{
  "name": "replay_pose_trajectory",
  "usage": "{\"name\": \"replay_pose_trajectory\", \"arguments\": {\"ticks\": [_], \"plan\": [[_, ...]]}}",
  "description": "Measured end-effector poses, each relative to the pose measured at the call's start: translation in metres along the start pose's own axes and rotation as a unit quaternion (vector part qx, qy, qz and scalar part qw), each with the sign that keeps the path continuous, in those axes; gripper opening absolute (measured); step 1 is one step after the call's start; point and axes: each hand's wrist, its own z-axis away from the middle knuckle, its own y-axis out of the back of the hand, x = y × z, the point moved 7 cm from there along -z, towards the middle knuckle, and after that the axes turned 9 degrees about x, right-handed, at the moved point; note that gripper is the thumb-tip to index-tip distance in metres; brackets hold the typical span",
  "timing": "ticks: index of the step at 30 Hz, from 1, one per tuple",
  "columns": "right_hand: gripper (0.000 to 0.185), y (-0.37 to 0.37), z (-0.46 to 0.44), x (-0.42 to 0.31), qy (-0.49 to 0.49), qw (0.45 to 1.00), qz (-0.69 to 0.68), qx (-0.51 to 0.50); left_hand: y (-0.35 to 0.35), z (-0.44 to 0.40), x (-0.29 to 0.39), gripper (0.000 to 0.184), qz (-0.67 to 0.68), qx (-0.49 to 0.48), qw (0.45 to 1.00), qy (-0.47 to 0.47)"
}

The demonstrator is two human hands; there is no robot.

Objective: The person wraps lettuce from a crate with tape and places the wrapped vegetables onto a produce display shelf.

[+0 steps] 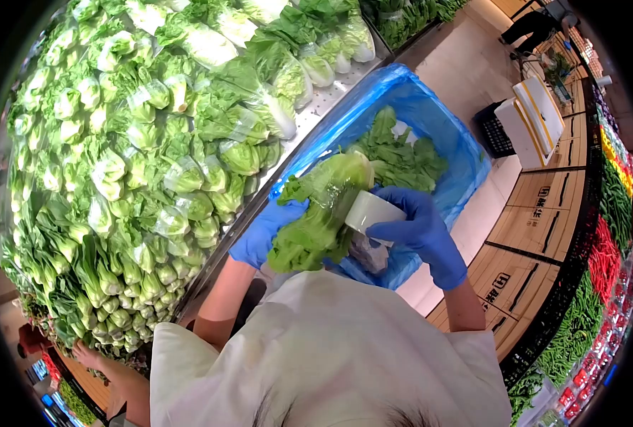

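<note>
**Two gloved hands are working with a leafy head (325, 203) and a white roll (373, 212) over the blue-lined bin (464, 146)**

Above the near end of the blue-lined bin, the left hand (268, 231), in a blue glove, is supporting the leafy head from its outer side. Leaves are covering some of its fingers, so how far it is closing cannot be told. The leafy head is lying slantwise, its pale base pointing toward the bin's far end and its frilly leaves spilling toward the wearer; something clear and shiny is covering part of it.

The right hand (420, 231), also gloved in blue, is pinching the white roll between its curled digits, holding it up against the leafy head's side.

Inside the bin, loose greens (409, 160) are resting beyond the leafy head. Left of the bin, a sloping vegetable display (145, 142) is holding packed greens. Right of the bin, a black crate (493, 129) is standing beside white foam pieces (534, 117). Well apart from the bin, at lower left, another person's hand (89, 356) is reaching toward the display's edge.
</note>
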Motion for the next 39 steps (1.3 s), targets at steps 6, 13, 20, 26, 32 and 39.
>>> {"name": "replay_pose_trajectory", "arguments": {"ticks": [6, 13, 20, 26, 32, 39], "plan": [[0.039, 0.012, -0.001, -0.005, 0.050, 0.997, 0.004, 0.056, 0.013, -0.008, -0.008, 0.046, -0.101, -0.128, 0.985, -0.064], [0.041, 0.000, 0.003, -0.014, 0.102, 0.986, 0.114, -0.065, -0.014, -0.021, 0.008, 0.048, 0.019, -0.280, 0.959, 0.027], [0.039, -0.013, -0.001, -0.021, 0.268, 0.940, 0.196, -0.079, -0.041, -0.013, 0.004, 0.049, -0.286, -0.192, 0.924, -0.167], [0.039, -0.001, -0.011, -0.006, 0.136, 0.974, 0.168, -0.065, -0.013, -0.020, -0.016, 0.048, -0.127, -0.140, 0.982, -0.006], [0.054, 0.011, -0.023, 0.009, 0.157, 0.972, 0.172, 0.033, -0.004, -0.019, -0.023, 0.061, 0.150, -0.144, 0.976, 0.062], [0.046, 0.002, -0.021, 0.028, 0.054, 0.992, -0.095, 0.058, 0.004, -0.016, -0.010, 0.075, 0.257, -0.185, 0.946, -0.075]]}}
